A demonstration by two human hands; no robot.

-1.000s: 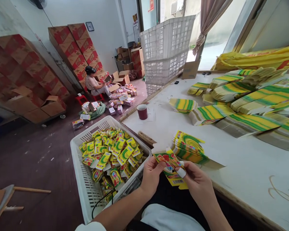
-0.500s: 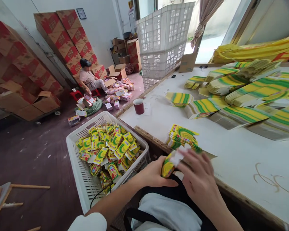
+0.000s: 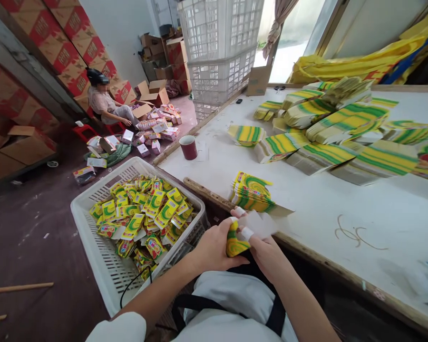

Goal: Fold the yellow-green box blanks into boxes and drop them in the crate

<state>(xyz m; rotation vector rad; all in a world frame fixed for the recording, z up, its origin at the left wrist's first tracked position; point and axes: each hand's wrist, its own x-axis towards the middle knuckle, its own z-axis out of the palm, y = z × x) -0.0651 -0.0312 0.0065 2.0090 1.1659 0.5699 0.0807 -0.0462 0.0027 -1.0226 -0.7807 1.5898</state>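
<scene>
My left hand [image 3: 212,244] is wrapped round a small yellow-and-green carton [image 3: 236,243] above my lap, by the table edge. White wrapping covers some fingertips. Close against the carton, my right hand [image 3: 269,254] has its fingers and thumb closed on a pale, blurred piece [image 3: 259,222]; whether this is a carton flap or a separate sheet, I cannot tell. Just beyond both hands, a fanned stack of flat yellow-green cartons [image 3: 251,192] lies on the white table [image 3: 306,213]. To the left, a white plastic crate [image 3: 92,268] holds many similar cartons.
Bundles of flat cartons [image 3: 345,123] cover the table's far side. A dark red mug [image 3: 189,148] stands near its left edge. Tall white crates [image 3: 217,57] are stacked beyond. Another person [image 3: 105,102] sits among pink boxes [image 3: 159,126] on the floor, before stacked cardboard boxes [image 3: 62,52].
The view has swung right, so things sit further left. My right hand has moved in from over the carton's top and its fingers have closed beside it. My left hand keeps its hold.
</scene>
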